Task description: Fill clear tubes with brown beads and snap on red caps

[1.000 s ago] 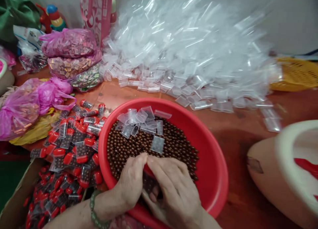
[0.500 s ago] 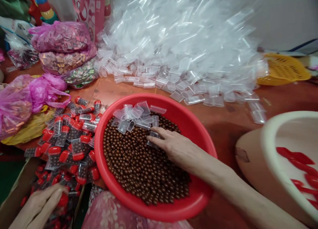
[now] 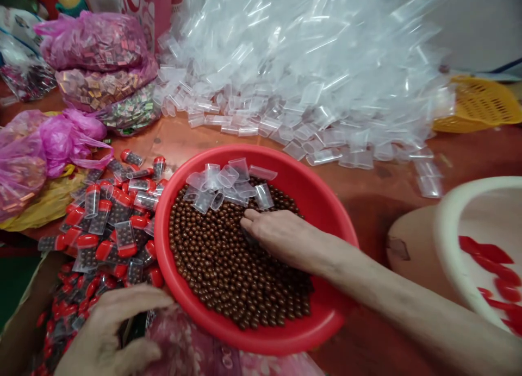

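Note:
My right hand (image 3: 281,235) is in the red basin (image 3: 332,202), fingers curled down into the brown chocolate-like balls (image 3: 228,267). A small clear plastic container was at its fingertips; now it is mostly hidden under them. Several clear containers (image 3: 226,183) lie on the balls at the basin's far side. My left hand (image 3: 118,327) is open, thumb and fingers apart with nothing between them. It hovers over filled red-capped containers (image 3: 65,305) in a box, close to the basin's near left rim. More filled containers (image 3: 110,213) are heaped left of the basin.
A big pile of clear containers (image 3: 302,77) stands behind the basin. A cream tub (image 3: 444,235) with red caps (image 3: 485,256) is at the right. Bags of small wrapped pieces (image 3: 98,61) sit at the back left. A yellow basket (image 3: 477,107) rests at the back right.
My left hand has moved right and opened, away from the red-capped containers. My right hand's fingers have curled and sunk lower into the balls with the clear container.

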Demonstrator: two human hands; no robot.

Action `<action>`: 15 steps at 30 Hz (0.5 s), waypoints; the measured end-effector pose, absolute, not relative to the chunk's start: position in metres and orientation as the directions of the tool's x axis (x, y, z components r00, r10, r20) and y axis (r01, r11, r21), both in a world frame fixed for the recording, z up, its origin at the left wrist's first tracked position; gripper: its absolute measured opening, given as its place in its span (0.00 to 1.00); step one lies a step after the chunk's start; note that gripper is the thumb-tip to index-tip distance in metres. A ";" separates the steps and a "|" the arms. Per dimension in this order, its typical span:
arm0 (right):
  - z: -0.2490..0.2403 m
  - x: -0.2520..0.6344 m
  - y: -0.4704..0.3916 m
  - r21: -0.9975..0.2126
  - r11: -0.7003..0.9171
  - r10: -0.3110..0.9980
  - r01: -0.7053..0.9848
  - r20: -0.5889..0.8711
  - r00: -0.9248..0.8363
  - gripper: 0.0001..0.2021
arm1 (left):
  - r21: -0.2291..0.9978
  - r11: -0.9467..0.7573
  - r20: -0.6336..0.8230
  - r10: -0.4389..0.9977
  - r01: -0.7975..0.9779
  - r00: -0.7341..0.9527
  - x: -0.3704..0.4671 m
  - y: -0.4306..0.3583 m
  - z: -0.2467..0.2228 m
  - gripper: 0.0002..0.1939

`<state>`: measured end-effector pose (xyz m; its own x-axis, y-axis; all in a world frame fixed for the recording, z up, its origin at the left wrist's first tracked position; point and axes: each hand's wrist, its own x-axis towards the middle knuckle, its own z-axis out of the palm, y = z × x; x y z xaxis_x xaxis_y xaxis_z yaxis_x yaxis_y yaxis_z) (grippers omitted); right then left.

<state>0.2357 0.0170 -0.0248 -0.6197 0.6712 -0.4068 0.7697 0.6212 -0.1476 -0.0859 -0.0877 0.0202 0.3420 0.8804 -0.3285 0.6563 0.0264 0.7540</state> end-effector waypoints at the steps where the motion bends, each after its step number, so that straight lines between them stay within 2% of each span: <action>1: -0.026 0.229 0.014 -0.180 0.625 0.656 0.760 -0.408 -0.635 0.13 | 0.791 -0.002 -0.302 0.869 0.612 0.393 -0.071 -0.078 0.021 0.18; 6: -0.033 0.207 0.004 -0.416 0.591 0.570 0.691 -0.391 -0.723 0.13 | 0.834 -0.057 -0.202 0.894 0.548 0.400 -0.022 -0.048 0.010 0.17; 11: -0.031 0.204 0.009 -0.647 0.467 0.578 0.603 -0.293 -0.762 0.11 | 0.775 -0.118 -0.238 0.855 0.621 0.460 -0.011 -0.041 0.004 0.29; 15: -0.019 0.204 0.012 -0.762 0.396 0.628 0.512 -0.182 -0.757 0.13 | 0.805 -0.051 -0.307 0.816 0.591 0.489 -0.003 -0.032 0.003 0.34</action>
